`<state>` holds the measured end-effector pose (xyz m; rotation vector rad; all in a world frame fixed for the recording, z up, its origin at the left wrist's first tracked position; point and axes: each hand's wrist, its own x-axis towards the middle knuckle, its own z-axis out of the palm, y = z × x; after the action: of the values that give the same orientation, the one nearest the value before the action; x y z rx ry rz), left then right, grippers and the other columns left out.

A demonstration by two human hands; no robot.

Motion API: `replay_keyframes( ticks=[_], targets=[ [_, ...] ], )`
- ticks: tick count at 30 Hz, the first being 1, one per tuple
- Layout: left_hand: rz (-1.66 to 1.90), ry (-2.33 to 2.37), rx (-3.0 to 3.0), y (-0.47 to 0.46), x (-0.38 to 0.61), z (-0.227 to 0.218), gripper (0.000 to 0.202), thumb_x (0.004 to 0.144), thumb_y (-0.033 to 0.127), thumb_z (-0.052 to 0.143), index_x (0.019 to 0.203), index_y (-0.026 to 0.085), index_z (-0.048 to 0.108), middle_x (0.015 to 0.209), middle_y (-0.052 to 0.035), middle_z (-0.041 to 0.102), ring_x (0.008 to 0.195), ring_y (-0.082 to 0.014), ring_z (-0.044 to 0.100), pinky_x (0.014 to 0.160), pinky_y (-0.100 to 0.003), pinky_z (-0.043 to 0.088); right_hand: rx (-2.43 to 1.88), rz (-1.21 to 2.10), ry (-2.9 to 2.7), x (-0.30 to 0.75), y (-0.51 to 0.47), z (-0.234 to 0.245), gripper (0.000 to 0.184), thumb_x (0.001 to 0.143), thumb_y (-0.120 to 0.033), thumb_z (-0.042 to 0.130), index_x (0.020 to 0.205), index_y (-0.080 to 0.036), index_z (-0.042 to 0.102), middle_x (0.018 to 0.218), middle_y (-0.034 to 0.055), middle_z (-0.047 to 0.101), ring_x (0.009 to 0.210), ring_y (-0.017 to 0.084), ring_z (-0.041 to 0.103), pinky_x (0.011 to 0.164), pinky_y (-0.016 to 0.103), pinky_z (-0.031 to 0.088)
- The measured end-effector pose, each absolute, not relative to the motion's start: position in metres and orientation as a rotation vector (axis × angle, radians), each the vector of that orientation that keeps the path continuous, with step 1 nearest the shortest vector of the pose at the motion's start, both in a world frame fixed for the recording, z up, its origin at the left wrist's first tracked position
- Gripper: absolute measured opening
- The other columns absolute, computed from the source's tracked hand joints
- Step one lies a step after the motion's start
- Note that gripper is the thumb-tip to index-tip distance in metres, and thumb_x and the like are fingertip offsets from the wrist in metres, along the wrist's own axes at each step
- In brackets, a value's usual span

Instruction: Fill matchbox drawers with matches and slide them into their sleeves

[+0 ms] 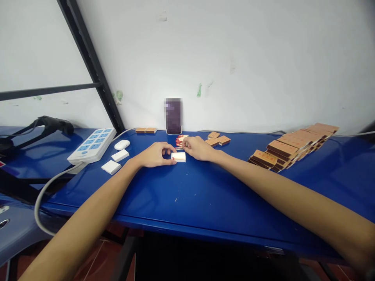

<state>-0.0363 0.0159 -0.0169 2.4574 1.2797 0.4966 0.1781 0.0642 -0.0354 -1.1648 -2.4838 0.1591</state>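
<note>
We have a small white tray (181,157) lying on the blue worktop (175,210), about midway between its left and right ends and nearer the back edge than the front. Our left hand (156,156) has its grip closed about the tray's left end, thumb on the near side and fingers on the far side. Our right hand (199,148) is bent beside the loose matches (179,140), just behind the tray, with its fingertips drawn together; we cannot tell whether a match is between them.

To handle this well, we would pin the tray lightly, since thin walls probably bend under a hard squeeze. We would take the sticks in small, even bunches, red heads all one way, and lay them flat rather than dropping them. Our right wrist should clear the matchboxes (224,140) just beyond it, and our forearm should avoid the leaning stack of boxes (290,146) toward the worktop's right end.
</note>
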Motion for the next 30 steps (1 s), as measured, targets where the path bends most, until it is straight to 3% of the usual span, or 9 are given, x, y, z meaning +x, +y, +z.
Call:
replay_keyframes(
  ticks=[19, 30],
  targets=[
    [0.497, 1.263, 2.452, 0.015, -0.037, -0.016, 0.045, 0.069, 0.053, 0.071, 0.098, 0.02, 0.07, 0.084, -0.0023, 0.059, 0.074, -0.0155, 0.05, 0.069, -0.028, 0.04, -1.22, 0.374, -2.548, 0.18, 0.061, -0.025, 0.015, 0.09, -0.022, 0.052, 0.092, -0.017, 0.066, 0.092, 0.0058, 0.07, 0.079, 0.017, 0.06, 0.066, 0.025, 0.037],
    [0.501, 1.276, 2.448, 0.015, -0.036, -0.016, 0.043, 0.07, 0.053, 0.07, 0.096, 0.019, 0.068, 0.08, -0.0014, 0.057, 0.071, -0.0144, 0.049, 0.067, -0.028, 0.038, -1.045, 0.472, -2.64, 0.193, 0.064, -0.001, 0.021, 0.091, -0.028, 0.047, 0.078, -0.017, 0.061, 0.069, 0.0005, 0.059, 0.061, 0.013, 0.048, 0.058, 0.026, 0.033]
  ],
)
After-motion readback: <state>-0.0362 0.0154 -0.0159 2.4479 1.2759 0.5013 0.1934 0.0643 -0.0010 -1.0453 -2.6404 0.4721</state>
